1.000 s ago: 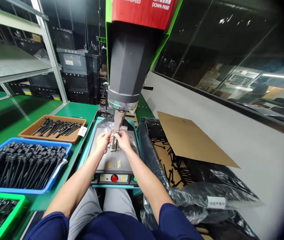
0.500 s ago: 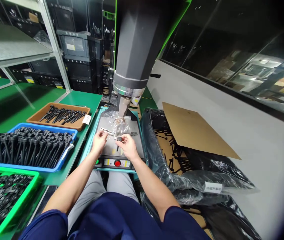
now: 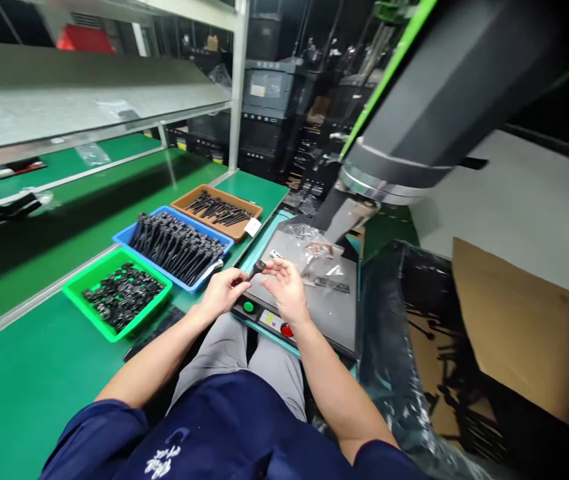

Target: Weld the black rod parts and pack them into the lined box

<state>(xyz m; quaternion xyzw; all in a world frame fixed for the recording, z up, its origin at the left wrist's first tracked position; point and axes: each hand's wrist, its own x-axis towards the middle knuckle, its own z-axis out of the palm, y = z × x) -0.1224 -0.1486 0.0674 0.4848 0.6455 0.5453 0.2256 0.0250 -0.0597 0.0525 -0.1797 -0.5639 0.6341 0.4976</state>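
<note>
A small black plastic part (image 3: 258, 268), with a thick head and a thin stem, is in front of me above the near edge of the machine. My left hand (image 3: 223, 291) pinches its stem between thumb and fingers, so the part lies tilted with its head up to the right. My right hand (image 3: 287, 287) is beside the head, fingers curved and thumb apart; whether its fingertips touch the head I cannot tell. Behind the hands lies the machine's grey plate (image 3: 334, 313) with a small metal fixture (image 3: 277, 255), partly hidden.
On the green bench stand a green tray (image 3: 77, 291) of small black pieces, a blue tray (image 3: 123, 237) of long black parts, and a brown tray (image 3: 248, 230) of black stems. The machine head (image 3: 389, 167) overhangs the plate. At right are a plastic-lined box (image 3: 389, 340) and cardboard (image 3: 519, 320).
My view has swung left. The black part, held in my right hand before, is now in my left hand and tilted. Both hands have come away from the fixture toward the plate's near left edge.
</note>
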